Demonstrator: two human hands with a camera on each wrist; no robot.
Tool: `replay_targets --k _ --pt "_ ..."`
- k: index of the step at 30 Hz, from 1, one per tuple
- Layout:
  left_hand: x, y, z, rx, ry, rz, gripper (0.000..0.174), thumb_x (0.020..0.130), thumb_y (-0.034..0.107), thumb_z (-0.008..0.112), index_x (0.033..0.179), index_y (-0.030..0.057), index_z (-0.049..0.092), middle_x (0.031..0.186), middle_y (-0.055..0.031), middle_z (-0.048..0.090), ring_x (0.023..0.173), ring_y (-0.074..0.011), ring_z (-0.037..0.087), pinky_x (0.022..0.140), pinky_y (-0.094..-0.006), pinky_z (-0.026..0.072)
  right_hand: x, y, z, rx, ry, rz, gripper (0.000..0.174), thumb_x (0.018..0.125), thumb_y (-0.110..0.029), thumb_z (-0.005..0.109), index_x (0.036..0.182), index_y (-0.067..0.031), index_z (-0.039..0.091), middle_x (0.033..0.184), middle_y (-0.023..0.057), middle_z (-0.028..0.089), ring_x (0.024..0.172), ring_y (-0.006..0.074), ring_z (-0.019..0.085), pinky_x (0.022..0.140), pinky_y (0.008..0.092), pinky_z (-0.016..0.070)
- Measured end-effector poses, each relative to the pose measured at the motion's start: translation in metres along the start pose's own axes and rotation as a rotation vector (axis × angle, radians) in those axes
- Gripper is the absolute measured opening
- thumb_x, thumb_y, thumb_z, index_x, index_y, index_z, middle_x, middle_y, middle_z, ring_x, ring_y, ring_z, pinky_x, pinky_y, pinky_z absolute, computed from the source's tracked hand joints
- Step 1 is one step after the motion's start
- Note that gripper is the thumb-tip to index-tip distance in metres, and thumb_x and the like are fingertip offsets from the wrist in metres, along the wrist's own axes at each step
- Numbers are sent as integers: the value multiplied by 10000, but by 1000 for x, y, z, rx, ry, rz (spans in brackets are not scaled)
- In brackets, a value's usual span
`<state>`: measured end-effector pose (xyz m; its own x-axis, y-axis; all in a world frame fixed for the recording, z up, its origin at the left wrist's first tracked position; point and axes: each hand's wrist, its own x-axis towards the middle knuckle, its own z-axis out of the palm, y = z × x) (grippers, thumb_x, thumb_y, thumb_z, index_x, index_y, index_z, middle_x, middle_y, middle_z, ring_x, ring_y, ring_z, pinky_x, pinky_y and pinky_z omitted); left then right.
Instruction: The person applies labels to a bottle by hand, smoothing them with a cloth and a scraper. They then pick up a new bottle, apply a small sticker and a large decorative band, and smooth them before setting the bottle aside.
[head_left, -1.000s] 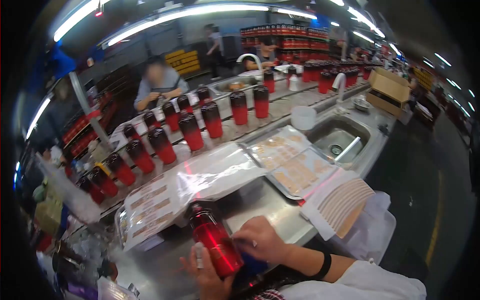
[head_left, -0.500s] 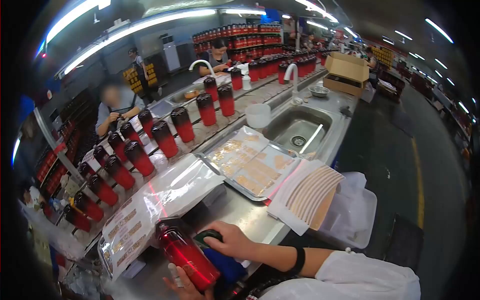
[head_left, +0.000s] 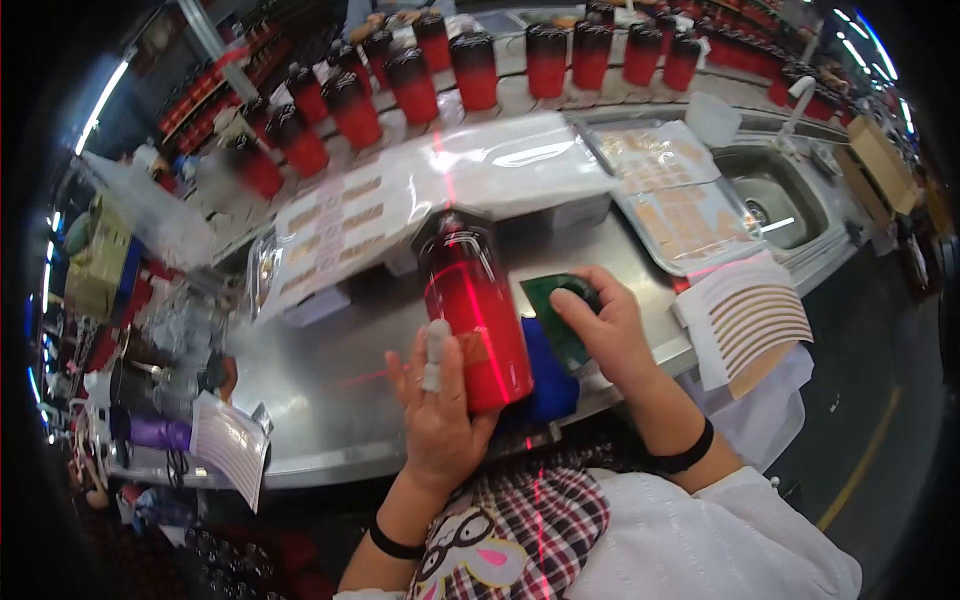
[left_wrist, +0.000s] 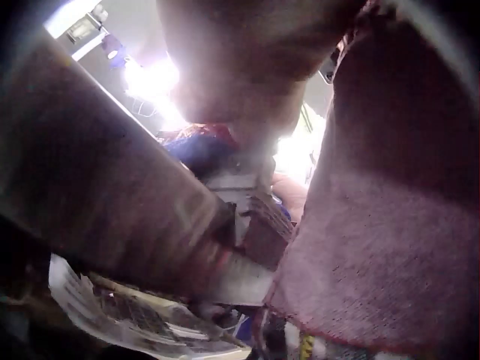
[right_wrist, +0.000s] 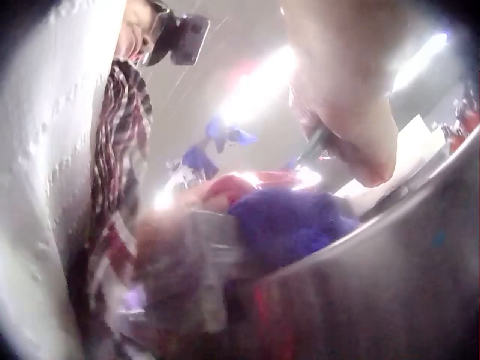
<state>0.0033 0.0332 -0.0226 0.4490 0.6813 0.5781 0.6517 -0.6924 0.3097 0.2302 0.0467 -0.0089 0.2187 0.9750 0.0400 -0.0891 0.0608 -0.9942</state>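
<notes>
In the head view a red bottle [head_left: 480,335] with a black shoulder lies tilted over a blue cloth [head_left: 550,375], its base toward me. A small tan patch [head_left: 468,347] shows on its side. My left hand [head_left: 440,420] lies against the bottle's lower left side, fingers extended and spread; one finger has a white wrap. My right hand [head_left: 608,325] grips a dark green flat scraper [head_left: 556,310] with a black handle, to the right of the bottle. In the right wrist view the blue cloth [right_wrist: 292,225] bunches below the right hand [right_wrist: 352,127].
Behind the bottle, a printed sheet [head_left: 400,190] covers a tray. Rows of red-black bottles [head_left: 475,72] stand along the back. To the right are a tray of tan decals [head_left: 690,215], a sink [head_left: 790,200] and striped sheets [head_left: 755,315]. A purple object [head_left: 160,432] lies at left.
The head view has swung, bringing the work nearer the middle. My right hand has drawn away from the bottle to its right, with the scraper's green blade now in sight.
</notes>
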Motion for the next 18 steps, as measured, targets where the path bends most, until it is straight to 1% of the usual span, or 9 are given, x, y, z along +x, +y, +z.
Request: replay_targets --k 2,3,6,9,12,15,18 --pt "5 5 -2 81 -33 37 816 846 319 721 1488 8 326 1471 -243 429 1403 -444 324 1160 -611 70 -6 5 4 26 -29 -42 200 918 -144 680 1043 -2 614 859 17 663 756 56 588 663 228 503" --pt "6 6 -2 64 -18 27 778 828 268 726 1484 67 360 1490 -183 435 1411 -422 321 1165 -602 54 -6 5 5 37 -37 -74 197 918 -142 679 1037 3 616 858 18 668 745 58 588 649 230 504" --pt "17 15 -13 201 -108 81 757 803 223 731 1468 97 394 1491 -137 449 1408 -409 330 1168 -597 65 -7 3 5 -59 -33 -76 220 911 -155 695 1029 10 614 848 9 659 742 56 585 644 230 502" --pt "28 18 -18 349 -178 230 849 827 284 730 1497 20 279 1445 -166 488 1436 -414 277 1163 -612 49 -3 -2 6 -23 -48 -27 214 905 -156 701 1031 -1 624 827 24 662 724 63 586 634 229 496" --pt "27 14 -18 200 -180 182 863 823 293 730 1495 -2 277 1463 -196 452 1435 -406 276 1167 -601 62 0 -12 17 -262 19 -187 227 853 -141 742 1029 -39 641 857 50 658 752 128 618 684 282 491" --pt "6 -1 0 -100 27 -77 867 837 342 720 1482 -41 285 1477 -232 408 1431 -411 278 1171 -589 73 -1 -26 11 -841 -136 -973 276 780 -125 773 1026 -83 655 880 69 623 799 231 615 723 354 463" --pt "-3 -8 4 -120 -11 -126 886 814 342 745 1461 -78 308 1460 -254 401 1407 -415 311 1162 -603 69 -9 -48 9 -599 -578 -797 320 715 -116 787 1008 -108 659 880 66 582 823 285 574 749 391 426"
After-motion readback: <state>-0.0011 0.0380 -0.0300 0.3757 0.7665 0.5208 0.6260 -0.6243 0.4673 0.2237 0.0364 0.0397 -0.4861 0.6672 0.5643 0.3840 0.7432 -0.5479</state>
